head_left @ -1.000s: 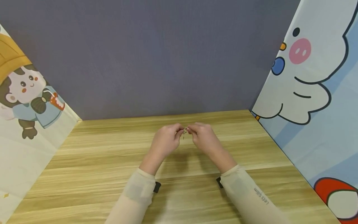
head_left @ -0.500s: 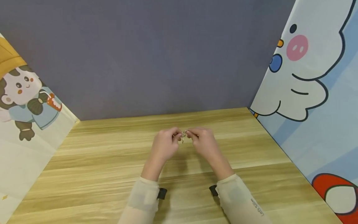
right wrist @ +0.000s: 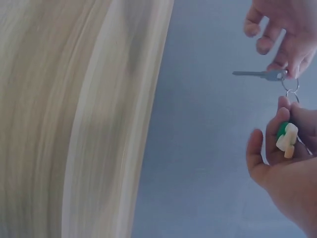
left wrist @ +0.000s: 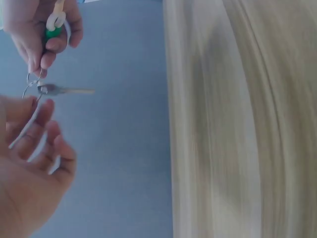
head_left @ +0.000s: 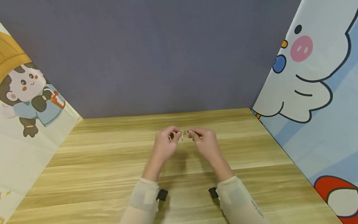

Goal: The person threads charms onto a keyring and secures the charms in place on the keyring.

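In the head view, my left hand (head_left: 165, 142) and right hand (head_left: 206, 142) face each other above the table. The left thumb and fingers pinch a thin metal key ring (right wrist: 297, 84), its other fingers spread loosely. A silver key (right wrist: 253, 74) hangs from that ring, also visible in the left wrist view as a key (left wrist: 74, 90) with its blade pointing away from the hands. Between thumb and fingers, the right hand holds a keychain charm (right wrist: 287, 140), green and white with an orange-toned end, partly hidden in the palm. The wire rings meet between both hands; whether they interlock is hard to tell.
A wood-grain table (head_left: 98, 174) lies beneath the hands. Behind it rises a dark grey wall panel (head_left: 167, 59). Cartoon-printed panels stand at the left (head_left: 30, 130) and right (head_left: 305, 102). Black wrist mounts (head_left: 162, 195) stick out from the sleeves.
Both hands have come slightly nearer to me and their fingertips have drawn a little apart. More of the rings and the hanging key shows between them. The grips stay on.
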### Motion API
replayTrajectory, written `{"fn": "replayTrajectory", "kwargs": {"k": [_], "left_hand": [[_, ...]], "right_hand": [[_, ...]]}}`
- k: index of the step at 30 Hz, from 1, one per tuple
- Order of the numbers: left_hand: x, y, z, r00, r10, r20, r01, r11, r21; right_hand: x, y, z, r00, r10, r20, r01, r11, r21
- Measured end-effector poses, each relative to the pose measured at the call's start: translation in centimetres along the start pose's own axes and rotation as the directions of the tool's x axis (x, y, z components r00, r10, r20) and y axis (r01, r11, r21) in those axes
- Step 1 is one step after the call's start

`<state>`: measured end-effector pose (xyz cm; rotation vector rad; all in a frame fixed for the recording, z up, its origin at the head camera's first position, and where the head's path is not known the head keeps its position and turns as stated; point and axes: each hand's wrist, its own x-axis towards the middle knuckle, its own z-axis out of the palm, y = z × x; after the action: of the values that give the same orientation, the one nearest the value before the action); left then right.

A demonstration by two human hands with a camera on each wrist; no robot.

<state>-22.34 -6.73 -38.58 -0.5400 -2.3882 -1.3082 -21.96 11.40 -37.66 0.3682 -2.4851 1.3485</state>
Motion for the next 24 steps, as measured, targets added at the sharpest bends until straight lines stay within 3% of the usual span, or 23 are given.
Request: {"fn": "replayTrajectory", "kwargs": {"k": [3, 8, 12, 15, 18, 24], "left_hand": [[-0.1, -0.2, -0.5, 0.990, -0.077, 0.119, 0.086, 0.994, -0.068], [-0.1, -0.5, -0.9, 0.933, -0.161, 0.323, 0.230, 0.954, -0.191], [0.0, -0.7, -0.5, 0.899, -0.155, 0.410, 0.249, 0.951, -0.185], [0.0, -0.6, -0.1, 0.896, -0.127, 0.425, 0.216, 0.962, -0.167], [0.0, -0.6, 0.1, 0.904, -0.113, 0.412, 0.195, 0.967, -0.164], [-0.1, -0.6, -0.7, 0.917, -0.140, 0.373, 0.218, 0.960, -0.176]], "right_hand": [[0.1, 0.3, -0.1, 0.999, 0.023, 0.034, -0.024, 1.000, 0.013], [0.0, 0.2, -0.5, 0.987, 0.076, 0.141, -0.087, 0.993, 0.074], [-0.1, -0.1, -0.9, 0.975, 0.071, 0.211, -0.097, 0.989, 0.115], [-0.1, -0.3, -1.2, 0.970, 0.053, 0.239, -0.086, 0.987, 0.133], [0.0, -0.5, -1.5, 0.966, 0.034, 0.255, -0.073, 0.987, 0.143], [0.2, -0.3, -2.5, 0.953, -0.003, 0.303, -0.033, 0.993, 0.115]]}}
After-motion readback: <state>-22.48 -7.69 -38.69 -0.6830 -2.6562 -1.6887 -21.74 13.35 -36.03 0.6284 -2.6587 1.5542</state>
